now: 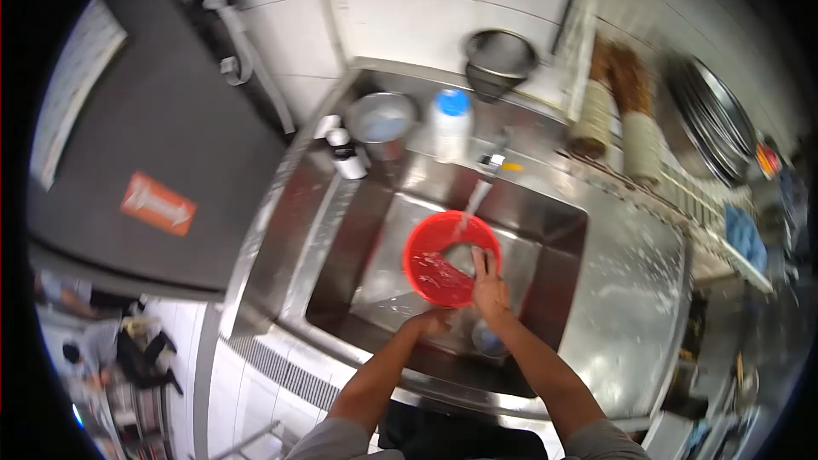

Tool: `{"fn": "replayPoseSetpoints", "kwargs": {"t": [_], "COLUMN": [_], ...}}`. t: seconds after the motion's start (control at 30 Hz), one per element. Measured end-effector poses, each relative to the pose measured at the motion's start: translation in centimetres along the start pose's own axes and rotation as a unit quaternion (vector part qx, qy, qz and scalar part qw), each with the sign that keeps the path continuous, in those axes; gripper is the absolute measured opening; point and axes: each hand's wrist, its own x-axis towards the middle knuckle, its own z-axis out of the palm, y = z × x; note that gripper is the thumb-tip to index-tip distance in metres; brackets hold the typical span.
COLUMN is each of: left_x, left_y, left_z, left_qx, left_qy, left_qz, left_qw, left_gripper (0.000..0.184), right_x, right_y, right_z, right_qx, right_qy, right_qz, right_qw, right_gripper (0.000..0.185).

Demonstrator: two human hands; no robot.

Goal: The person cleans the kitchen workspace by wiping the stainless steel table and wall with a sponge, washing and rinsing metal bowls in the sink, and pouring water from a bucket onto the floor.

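Centrally, left hand (435, 321) by red bowl (417, 266), right hand (490, 284) over its rim, grip unclear, sink floor (380, 260) showing leftward

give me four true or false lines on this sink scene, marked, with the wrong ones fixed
1. The red bowl is in the sink basin. True.
2. The tap is off. False: water runs from it into the red bowl.
3. The right hand is at the red bowl's rim. True.
4. The blue-capped bottle lies inside the red bowl. False: it stands behind the sink basin.
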Motion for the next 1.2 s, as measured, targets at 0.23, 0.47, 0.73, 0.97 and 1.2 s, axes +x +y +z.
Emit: {"fn": "replayPoseSetpoints", "kwargs": {"t": [0.23, 0.47, 0.73, 0.97, 1.2], "left_x": [-23.0, -37.8, -40.1, -40.8, -38.1], "left_y": [11.4, 11.0, 4.6, 3.3, -1.7], "left_z": [-4.9, -10.0, -12.7, -11.8, -7.2], "left_qx": [0.009, 0.278, 0.134, 0.054, -0.473], "left_qy": [0.438, 0.827, 0.806, 0.851, 0.769], "left_qz": [-0.090, -0.239, -0.186, -0.036, 0.130], "left_qw": [0.894, 0.426, 0.545, 0.521, 0.410], "left_gripper": [0.050, 0.047, 0.057, 0.050, 0.036], "right_x": [5.0, 5.3, -2.2, -10.0, -14.2], "right_y": [5.2, 9.2, 1.7, -9.9, -23.4], "right_z": [14.4, 12.3, 2.1, -2.2, -5.8], "right_qx": [-0.020, 0.418, 0.595, 0.633, 0.652], "right_qy": [-0.197, -0.238, -0.279, -0.324, -0.331], "right_qz": [0.045, 0.264, 0.255, 0.202, 0.146], "right_qw": [0.979, 0.836, 0.709, 0.674, 0.667], "right_gripper": [0.045, 0.036, 0.047, 0.049, 0.050]}}
